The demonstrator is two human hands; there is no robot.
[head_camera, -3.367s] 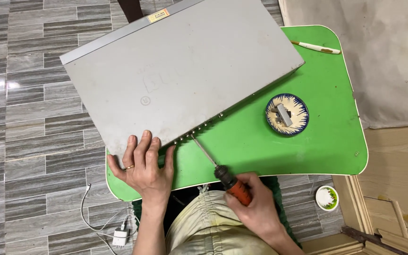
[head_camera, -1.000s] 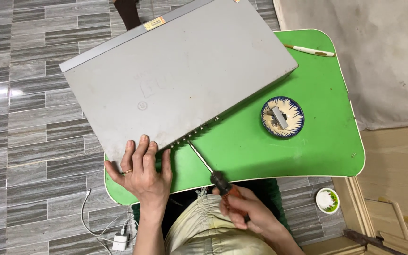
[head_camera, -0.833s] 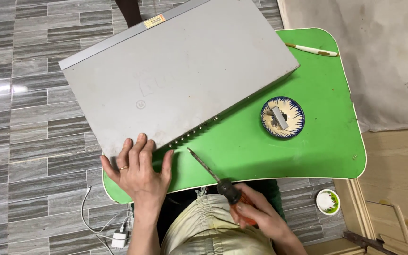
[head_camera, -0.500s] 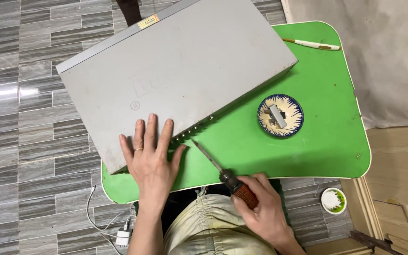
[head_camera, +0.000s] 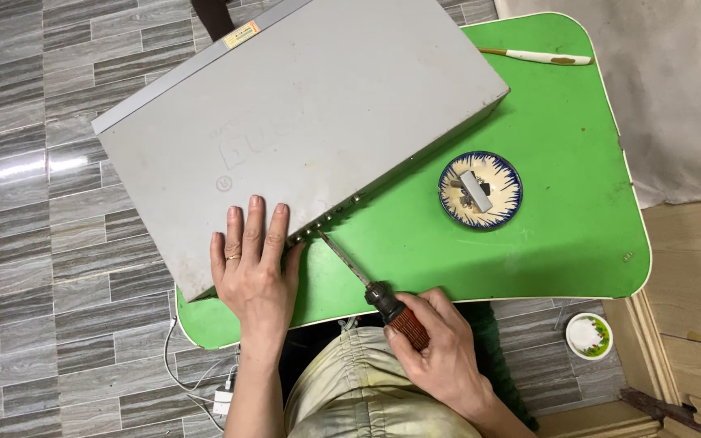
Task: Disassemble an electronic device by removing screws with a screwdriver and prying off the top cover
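- Head view, looking straight down: a large flat grey metal case [head_camera: 302, 130] lies slantwise across a small green table [head_camera: 561, 243], its far left part hanging out over the grey tiled floor [head_camera: 34, 243]
- The left hand [head_camera: 253, 272] lies flat on the near corner of the case, fingers spread and stretched out, palm down, pressing rather than gripping anything (a ring shows on one finger)
- The right hand [head_camera: 440, 353] is clenched round the handle of a screwdriver [head_camera: 371, 288], which has an orange-red grip with a black collar
- The screwdriver's thin metal shaft runs up and to the left from that hand, and its tip meets the near long edge of the case, just beside the left hand's fingertips [head_camera: 279, 212]
- Along that same edge runs a row of small connectors or studs; whether the tip sits in a screw I cannot tell
- A small round dish [head_camera: 480, 191] with a blue and white rim stands on the table to the right of the case, apart from it, with a few small dark and grey parts lying in it
- A slim white tool [head_camera: 541, 57] lies at the far right corner of the table, close to the case's far end
- On the floor, off the table's near right corner, sits a little round white lid [head_camera: 588, 335]
- A white cable with a plug [head_camera: 222, 400] trails on the floor by the person's left forearm
- Pale trousers show at the bottom edge, under the table's near rim
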